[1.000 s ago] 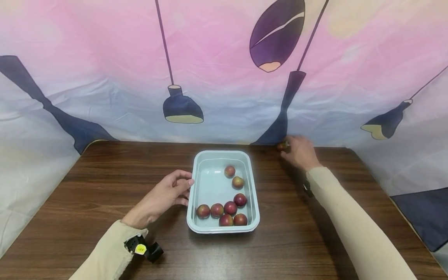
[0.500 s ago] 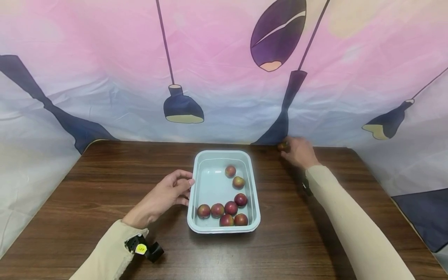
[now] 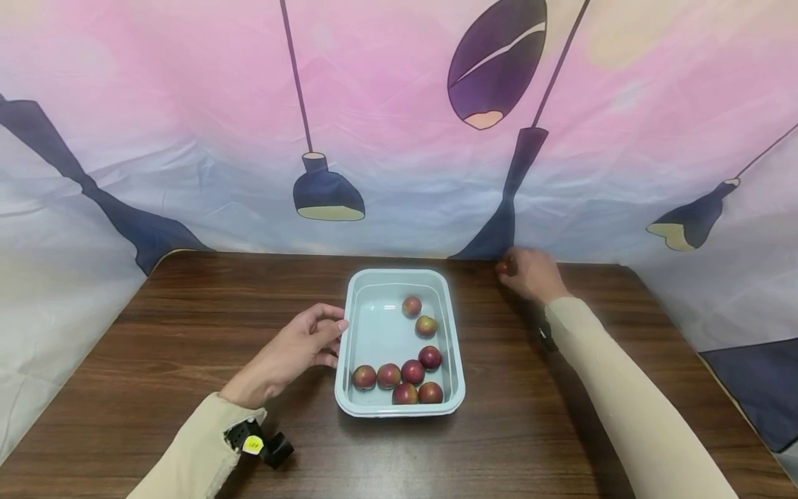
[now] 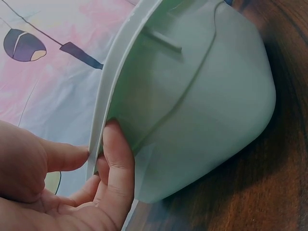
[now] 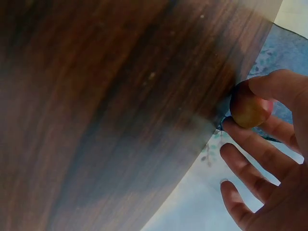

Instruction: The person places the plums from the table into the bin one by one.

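A pale blue-green plastic tub [image 3: 377, 322] stands on the wooden table with several small red and yellow-green plums inside. Most of these plums [image 3: 413, 372] cluster at its near end, while two lie toward the far right. My left hand [image 3: 308, 337] pinches the tub's left rim; the left wrist view has the thumb outside and the fingers under the lip of the rim [image 4: 109, 94]. At the table's back edge, right of the tub, my right hand [image 3: 535, 275] holds another plum [image 5: 250, 108] between thumb and fingers, the remaining fingers spread.
A brown wood-grain table [image 3: 530, 430] spreads around the tub. Behind it hangs a printed cloth [image 3: 399, 125] with lamp shapes, meeting the back edge beside my right hand. My left wrist carries a black camera [image 3: 274, 449].
My right hand has shifted very slightly toward me at the back edge, the plum turning and becoming more covered by its fingers. The left hand keeps its hold on the tub.
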A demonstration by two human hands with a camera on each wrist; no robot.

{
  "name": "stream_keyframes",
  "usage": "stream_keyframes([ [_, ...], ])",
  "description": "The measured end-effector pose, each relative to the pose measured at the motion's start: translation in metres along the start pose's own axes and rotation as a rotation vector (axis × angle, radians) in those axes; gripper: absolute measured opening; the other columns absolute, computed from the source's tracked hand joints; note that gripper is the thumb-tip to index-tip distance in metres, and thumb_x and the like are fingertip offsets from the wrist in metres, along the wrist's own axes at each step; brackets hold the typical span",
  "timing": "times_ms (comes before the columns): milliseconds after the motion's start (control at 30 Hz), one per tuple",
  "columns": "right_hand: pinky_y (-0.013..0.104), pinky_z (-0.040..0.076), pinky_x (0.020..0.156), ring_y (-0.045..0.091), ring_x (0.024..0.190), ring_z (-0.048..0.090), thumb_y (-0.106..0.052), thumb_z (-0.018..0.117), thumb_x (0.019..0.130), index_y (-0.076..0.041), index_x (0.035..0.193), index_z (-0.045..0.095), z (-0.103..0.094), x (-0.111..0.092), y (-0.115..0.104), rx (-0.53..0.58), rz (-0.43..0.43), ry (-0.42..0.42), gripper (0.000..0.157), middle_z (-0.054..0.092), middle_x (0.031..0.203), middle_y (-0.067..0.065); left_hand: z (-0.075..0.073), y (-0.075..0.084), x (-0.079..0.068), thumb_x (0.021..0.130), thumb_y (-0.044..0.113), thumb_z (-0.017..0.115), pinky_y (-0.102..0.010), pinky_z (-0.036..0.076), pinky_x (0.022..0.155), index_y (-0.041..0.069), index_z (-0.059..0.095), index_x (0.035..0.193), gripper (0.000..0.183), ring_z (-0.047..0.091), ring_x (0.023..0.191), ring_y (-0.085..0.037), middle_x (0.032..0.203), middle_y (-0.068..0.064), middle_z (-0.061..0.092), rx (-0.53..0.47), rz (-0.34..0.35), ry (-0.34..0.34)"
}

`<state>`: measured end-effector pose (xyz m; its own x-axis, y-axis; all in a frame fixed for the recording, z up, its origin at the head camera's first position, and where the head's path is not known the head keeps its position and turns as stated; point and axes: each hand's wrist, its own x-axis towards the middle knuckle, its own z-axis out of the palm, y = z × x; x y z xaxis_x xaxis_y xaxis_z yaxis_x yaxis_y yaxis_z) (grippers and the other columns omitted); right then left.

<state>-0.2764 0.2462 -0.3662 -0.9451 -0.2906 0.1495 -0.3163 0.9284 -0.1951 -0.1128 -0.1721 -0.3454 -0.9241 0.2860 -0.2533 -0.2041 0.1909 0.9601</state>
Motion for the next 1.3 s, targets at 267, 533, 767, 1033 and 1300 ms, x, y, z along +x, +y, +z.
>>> stream_keyframes([
  [267, 0.058, 0.052, 0.091, 0.042, 0.102, 0.066, -0.023, 0.072, 0.090, 0.000, 0.115, 0.066, -0.001, -0.005, 0.005, 0.016, 0.010, -0.009, 0.034, 0.072, 0.106, 0.020, 0.000, 0.000, 0.001, 0.109, 0.023, 0.050, -0.031, 0.062, 0.080, -0.001, 0.042, 0.140, 0.040, 0.067, 0.094, -0.021, 0.119, -0.021, 0.063, 0.008, 0.000, -0.006],
  [533, 0.058, 0.052, 0.089, 0.040, 0.102, 0.066, -0.024, 0.073, 0.090, -0.003, 0.113, 0.066, -0.004, -0.013, 0.005, 0.028, -0.021, 0.007, 0.031, 0.072, 0.106, 0.017, 0.000, 0.000, 0.001, 0.108, 0.024, 0.051, -0.031, 0.062, 0.080, -0.001, 0.043, 0.140, 0.040, 0.066, 0.094, -0.021, 0.118, -0.020, 0.063, 0.004, 0.001, -0.003],
  [767, 0.057, 0.052, 0.088, 0.039, 0.101, 0.065, -0.023, 0.073, 0.089, -0.003, 0.113, 0.066, -0.007, -0.017, 0.002, 0.030, -0.047, 0.025, 0.032, 0.072, 0.105, 0.017, 0.001, -0.001, 0.001, 0.109, 0.023, 0.051, -0.030, 0.063, 0.079, -0.001, 0.043, 0.140, 0.040, 0.066, 0.093, -0.021, 0.116, -0.019, 0.062, -0.007, 0.004, -0.004],
  [1033, 0.057, 0.052, 0.089, 0.038, 0.102, 0.065, -0.022, 0.073, 0.090, -0.003, 0.115, 0.067, -0.010, -0.020, -0.003, 0.039, -0.058, 0.028, 0.033, 0.072, 0.107, 0.016, 0.000, -0.002, 0.000, 0.109, 0.024, 0.051, -0.030, 0.063, 0.079, -0.001, 0.043, 0.140, 0.041, 0.067, 0.094, -0.021, 0.117, -0.019, 0.063, -0.006, 0.009, -0.007],
  [1300, 0.059, 0.050, 0.091, 0.039, 0.102, 0.065, -0.025, 0.074, 0.090, -0.006, 0.116, 0.067, -0.019, -0.024, -0.008, 0.035, -0.056, 0.030, 0.033, 0.073, 0.106, 0.015, 0.000, -0.001, -0.001, 0.109, 0.024, 0.051, -0.030, 0.063, 0.080, -0.001, 0.043, 0.140, 0.041, 0.067, 0.093, -0.021, 0.118, -0.020, 0.062, -0.006, 0.009, -0.006],
])
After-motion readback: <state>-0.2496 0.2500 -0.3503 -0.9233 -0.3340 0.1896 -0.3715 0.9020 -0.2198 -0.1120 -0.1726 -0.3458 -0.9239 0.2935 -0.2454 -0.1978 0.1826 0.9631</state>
